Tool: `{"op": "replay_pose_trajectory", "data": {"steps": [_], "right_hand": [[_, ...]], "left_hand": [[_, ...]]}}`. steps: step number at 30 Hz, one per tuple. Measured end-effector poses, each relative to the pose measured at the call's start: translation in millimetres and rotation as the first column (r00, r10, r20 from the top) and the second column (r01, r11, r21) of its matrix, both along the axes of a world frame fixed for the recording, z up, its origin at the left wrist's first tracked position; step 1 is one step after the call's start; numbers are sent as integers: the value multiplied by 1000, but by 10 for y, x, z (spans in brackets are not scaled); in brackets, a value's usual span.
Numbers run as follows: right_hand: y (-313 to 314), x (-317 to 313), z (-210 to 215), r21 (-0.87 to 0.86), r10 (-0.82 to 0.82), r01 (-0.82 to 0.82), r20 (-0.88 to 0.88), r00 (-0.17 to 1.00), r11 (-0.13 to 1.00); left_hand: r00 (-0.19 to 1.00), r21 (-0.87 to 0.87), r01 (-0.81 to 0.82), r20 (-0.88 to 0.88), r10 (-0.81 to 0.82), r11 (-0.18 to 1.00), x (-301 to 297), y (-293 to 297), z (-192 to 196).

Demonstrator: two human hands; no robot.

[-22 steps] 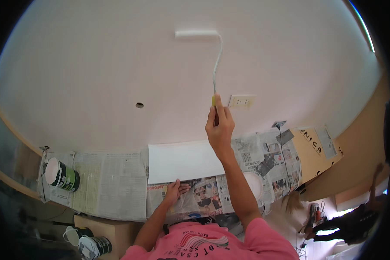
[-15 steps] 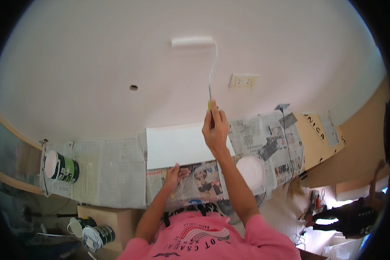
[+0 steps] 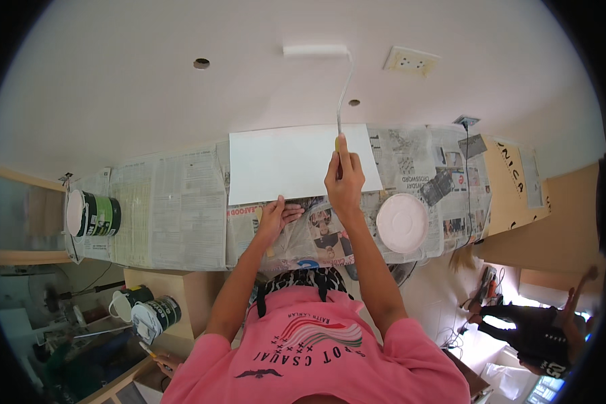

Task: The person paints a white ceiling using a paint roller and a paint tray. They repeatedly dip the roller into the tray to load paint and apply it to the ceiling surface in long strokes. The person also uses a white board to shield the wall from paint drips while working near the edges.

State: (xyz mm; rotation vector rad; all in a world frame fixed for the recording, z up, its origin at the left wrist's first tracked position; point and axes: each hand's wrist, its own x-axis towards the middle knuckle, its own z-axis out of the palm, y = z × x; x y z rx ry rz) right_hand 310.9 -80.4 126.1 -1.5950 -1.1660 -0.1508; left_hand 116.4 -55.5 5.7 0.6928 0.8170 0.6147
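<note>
My right hand (image 3: 345,176) grips the yellow-tinged handle of a paint roller (image 3: 315,51). The white sleeve of the roller lies against the pale wall (image 3: 135,101), roughly level with a wall socket (image 3: 412,62) and left of it. Beneath my right hand, a white board (image 3: 283,161) lies on newspaper with its far edge along the wall's foot. At its near edge rests my left hand (image 3: 279,217), thumb touching the board, fingers stretched out to the right over the newspaper. Right of my right forearm sits a round tub of pale pink paint (image 3: 402,222).
Newspaper (image 3: 185,202) covers the long ledge. A paint bucket (image 3: 93,213) stands at its left end, with more buckets (image 3: 156,315) lower left. A black cord (image 3: 469,182) runs from a right-hand outlet. Another person (image 3: 532,330) is at far right; a hand (image 3: 168,363) shows lower left.
The roller has moved down the wall, from well above the socket to about its level. My view has shifted, so the ledge sits higher. My left hand stays at the board's edge.
</note>
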Motion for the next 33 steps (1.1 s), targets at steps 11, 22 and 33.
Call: {"op": "replay_pose_trajectory", "data": {"steps": [11,22,33], "right_hand": [[-446,-170,-763,-360,-10,-29,-105,994,933],[-367,-91,-467,-382,-4,-105,-275,962,918],[-2184,108,44,-354,-273,153,-319,908,923]], "left_hand": [[1000,-16,-17,2,17,1000,6,10,18],[1000,-11,0,-6,0,1000,-35,42,-45],[1000,-12,15,28,-15,1000,-64,63,-21]]}}
